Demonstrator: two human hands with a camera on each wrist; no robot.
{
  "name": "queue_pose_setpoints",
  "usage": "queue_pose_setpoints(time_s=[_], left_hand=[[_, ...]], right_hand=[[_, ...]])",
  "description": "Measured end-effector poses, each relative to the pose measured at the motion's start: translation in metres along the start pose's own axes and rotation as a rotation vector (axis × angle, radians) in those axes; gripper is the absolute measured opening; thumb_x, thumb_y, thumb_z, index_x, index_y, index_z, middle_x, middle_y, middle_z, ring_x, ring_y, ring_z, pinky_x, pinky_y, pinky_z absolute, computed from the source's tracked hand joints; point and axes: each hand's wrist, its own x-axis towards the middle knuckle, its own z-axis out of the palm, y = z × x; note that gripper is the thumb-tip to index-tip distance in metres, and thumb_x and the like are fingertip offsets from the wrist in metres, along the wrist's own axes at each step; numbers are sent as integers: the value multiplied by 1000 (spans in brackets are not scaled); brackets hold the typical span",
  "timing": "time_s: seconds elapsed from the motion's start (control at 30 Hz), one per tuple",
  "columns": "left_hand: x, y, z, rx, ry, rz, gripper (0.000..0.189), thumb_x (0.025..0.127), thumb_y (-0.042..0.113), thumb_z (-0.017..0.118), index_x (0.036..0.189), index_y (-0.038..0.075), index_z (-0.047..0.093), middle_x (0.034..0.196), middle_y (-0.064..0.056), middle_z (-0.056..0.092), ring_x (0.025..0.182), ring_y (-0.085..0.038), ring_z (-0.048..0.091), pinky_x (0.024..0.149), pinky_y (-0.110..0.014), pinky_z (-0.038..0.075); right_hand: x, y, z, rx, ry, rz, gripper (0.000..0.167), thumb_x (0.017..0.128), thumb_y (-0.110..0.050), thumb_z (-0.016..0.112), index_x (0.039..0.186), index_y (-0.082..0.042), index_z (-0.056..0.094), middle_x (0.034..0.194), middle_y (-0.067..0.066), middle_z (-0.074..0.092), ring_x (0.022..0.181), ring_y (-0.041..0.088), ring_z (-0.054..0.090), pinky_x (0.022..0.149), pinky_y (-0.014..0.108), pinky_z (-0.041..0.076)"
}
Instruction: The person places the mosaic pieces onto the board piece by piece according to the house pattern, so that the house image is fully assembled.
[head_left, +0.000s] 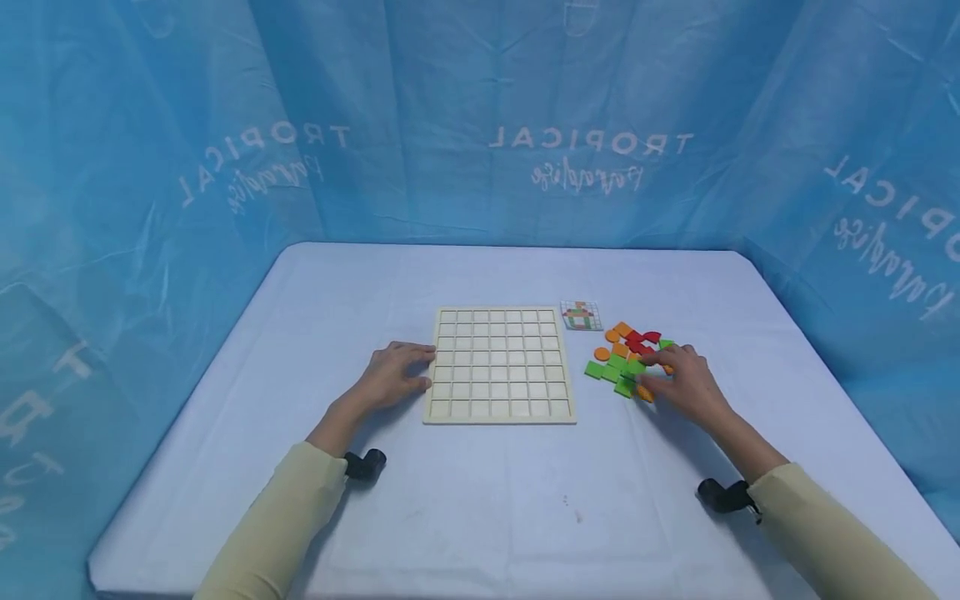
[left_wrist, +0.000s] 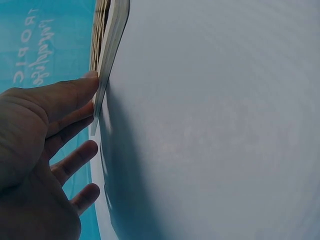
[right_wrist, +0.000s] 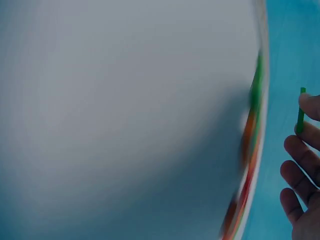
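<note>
A cream board (head_left: 431, 412) with a grid of square cells lies flat in the middle of the table. My left hand (head_left: 392, 375) rests at its left edge, thumb and fingertips against the side. In the left wrist view those fingers are nearly straight and spread. Over a pile of coloured pieces to the board's right is my right hand (head_left: 687, 383). Between its thumb and index finger it pinches a thin green tile (right_wrist: 301, 111), seen edge-on in the right wrist view. Green squares (head_left: 611, 372), orange circles (head_left: 602, 354) and red pieces (head_left: 635, 337) lie below, partly hidden by the hand.
A small pattern card (head_left: 581, 316) with a coloured grid picture lies beside the board's upper right corner. A white cloth covers the table (head_left: 480, 508). Blue printed curtains (head_left: 450, 100) stand behind it and on both sides.
</note>
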Motion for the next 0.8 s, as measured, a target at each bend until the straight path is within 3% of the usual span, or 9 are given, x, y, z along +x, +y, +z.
queue_pose_setpoints(time_s=[0.17, 0.37, 0.47, 0.8], left_hand=[[-1, 2, -2, -12, 6, -2, 47, 89, 22, 70, 131, 5, 59, 140, -7, 51, 131, -30, 39, 105, -53, 26], [-2, 4, -1, -5, -5, -14, 47, 89, 23, 70, 131, 6, 59, 140, -6, 51, 131, -29, 39, 105, -52, 26], [-1, 5, -1, 3, -6, -17, 47, 88, 23, 71, 131, 6, 59, 140, -5, 51, 131, -28, 39, 105, -51, 26], [-2, 5, -4, 17, -21, -21, 48, 89, 23, 71, 132, 6, 58, 140, -5, 51, 130, -28, 40, 105, -50, 28]], right_hand=[[25, -57, 28, 108, -28, -82, 32, 84, -17, 75, 113, -4, 70, 112, 14, 63, 107, 33, 50, 89, 52, 42], [55, -110, 68, 135, -55, -237, 27, 83, -17, 76, 108, -7, 72, 104, 8, 67, 102, 28, 54, 91, 50, 40], [66, -127, 83, 118, -53, -289, 25, 83, -17, 75, 106, -6, 73, 101, 7, 68, 96, 27, 54, 83, 46, 43], [85, -165, 114, 58, -104, -316, 24, 83, -18, 73, 106, -9, 73, 99, 3, 67, 90, 22, 53, 79, 39, 43]])
